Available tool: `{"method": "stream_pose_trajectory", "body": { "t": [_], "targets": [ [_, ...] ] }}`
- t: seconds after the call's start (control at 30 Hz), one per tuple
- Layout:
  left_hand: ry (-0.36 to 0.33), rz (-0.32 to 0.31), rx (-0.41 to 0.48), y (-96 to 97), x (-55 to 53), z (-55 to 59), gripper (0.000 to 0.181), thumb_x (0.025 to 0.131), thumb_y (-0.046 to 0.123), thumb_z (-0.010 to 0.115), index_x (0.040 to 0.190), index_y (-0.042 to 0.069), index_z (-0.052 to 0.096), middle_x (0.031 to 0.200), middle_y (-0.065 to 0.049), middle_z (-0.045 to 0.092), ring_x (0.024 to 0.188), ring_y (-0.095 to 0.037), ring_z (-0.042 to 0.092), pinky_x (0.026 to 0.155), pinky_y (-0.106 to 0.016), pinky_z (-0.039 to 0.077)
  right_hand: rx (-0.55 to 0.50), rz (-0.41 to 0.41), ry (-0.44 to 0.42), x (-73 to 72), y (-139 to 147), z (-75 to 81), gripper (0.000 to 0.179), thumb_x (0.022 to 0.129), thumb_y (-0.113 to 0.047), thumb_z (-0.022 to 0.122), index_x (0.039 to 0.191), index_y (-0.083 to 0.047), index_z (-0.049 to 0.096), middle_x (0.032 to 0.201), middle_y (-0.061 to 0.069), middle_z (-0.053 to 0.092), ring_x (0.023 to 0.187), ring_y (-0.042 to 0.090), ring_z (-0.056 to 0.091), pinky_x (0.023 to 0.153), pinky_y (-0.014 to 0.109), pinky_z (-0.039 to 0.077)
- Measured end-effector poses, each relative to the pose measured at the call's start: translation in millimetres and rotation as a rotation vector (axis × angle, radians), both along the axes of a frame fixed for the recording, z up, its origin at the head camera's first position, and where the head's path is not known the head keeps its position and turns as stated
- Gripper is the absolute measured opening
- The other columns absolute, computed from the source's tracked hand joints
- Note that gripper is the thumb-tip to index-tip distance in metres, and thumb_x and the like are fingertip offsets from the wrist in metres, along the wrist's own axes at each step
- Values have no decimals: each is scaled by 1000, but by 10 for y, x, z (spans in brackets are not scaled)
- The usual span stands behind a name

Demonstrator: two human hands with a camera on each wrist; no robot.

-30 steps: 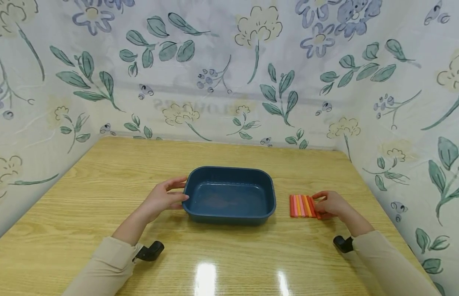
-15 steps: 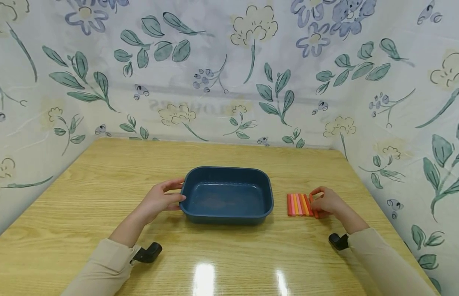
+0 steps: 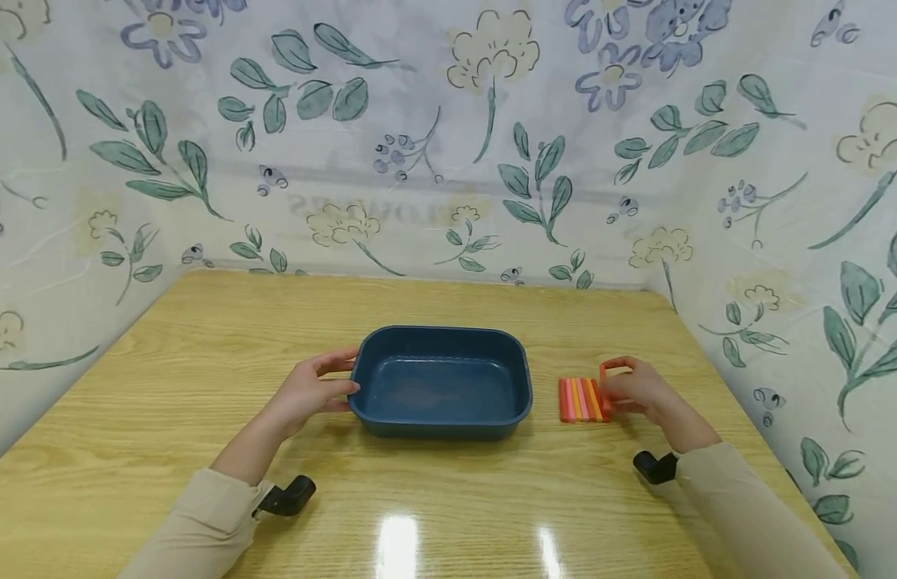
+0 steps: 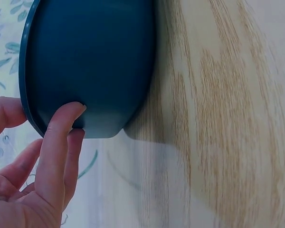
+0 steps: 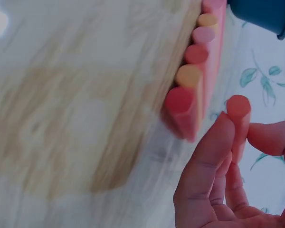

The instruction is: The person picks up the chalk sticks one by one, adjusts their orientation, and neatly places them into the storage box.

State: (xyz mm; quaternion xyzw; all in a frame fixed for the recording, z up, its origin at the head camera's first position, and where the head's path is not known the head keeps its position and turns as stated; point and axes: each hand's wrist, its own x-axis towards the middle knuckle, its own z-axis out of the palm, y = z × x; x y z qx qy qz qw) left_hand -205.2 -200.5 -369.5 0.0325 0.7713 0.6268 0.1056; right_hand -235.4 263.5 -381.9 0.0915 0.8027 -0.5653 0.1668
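Observation:
A dark blue rectangular dish (image 3: 440,430) with rounded corners sits mid-table. At its left end, my left hand (image 3: 311,392) rests with fingers spread; thumb and fingertips touch the rim and outer wall, as the left wrist view shows. To the dish's right lies a flat row of chalk sticks (image 3: 580,400) in red, pink and orange, side by side. My right hand (image 3: 640,388) pinches an orange-red chalk stick (image 5: 239,111) between thumb and fingers, just off the row's right end. That stick stands roughly upright in the head view.
The wooden table (image 3: 448,498) carries bright light reflections near its front. Floral cloth (image 3: 434,161) encloses it at the back and both sides. A black wrist mount (image 3: 654,468) sticks out from the right sleeve, and another mount (image 3: 288,495) from the left.
My right hand has taken the end stick off the row's right side and raised it, turning it more upright. The left hand has stayed at the dish. The head view has shifted slightly.

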Motion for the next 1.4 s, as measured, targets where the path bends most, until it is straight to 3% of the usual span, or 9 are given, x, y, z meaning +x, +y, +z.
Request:
{"method": "stream_pose_trajectory", "body": {
  "t": [0.2, 0.73, 1.17, 1.4],
  "targets": [
    [-10, 10, -6, -3, 7, 11, 60, 87, -2, 59, 141, -4, 33, 133, -31, 36, 88, -24, 64, 73, -38, 55, -60, -37, 22, -43, -75, 47, 56, 87, -4, 56, 136, 5, 28, 99, 16, 58, 67, 15, 58, 67, 31, 56],
    [-23, 25, -15, -12, 8, -32, 60, 87, -2, 59, 141, -4, 34, 132, -30, 38, 88, -25, 64, 73, -38, 55, -88, -47, 50, -110, -200, 145, 55, 88, -4, 54, 136, 4, 28, 91, 11, 57, 68, 16, 59, 71, 34, 56],
    [-14, 22, -20, -5, 3, -16, 59, 86, -2, 59, 141, -4, 35, 131, -30, 38, 88, -25, 64, 73, -39, 55, -117, -24, 63, -204, -354, 278, 58, 85, -2, 56, 137, 2, 29, 87, 8, 53, 64, 13, 56, 68, 30, 56],
    [-20, 29, -15, -3, 2, -11, 59, 87, -1, 59, 141, -3, 34, 132, -30, 37, 89, -24, 64, 74, -39, 55, -142, -8, 70, -282, -467, 367, 60, 84, -1, 56, 138, 1, 28, 92, 11, 52, 67, 16, 57, 75, 37, 55]
  ]
}}
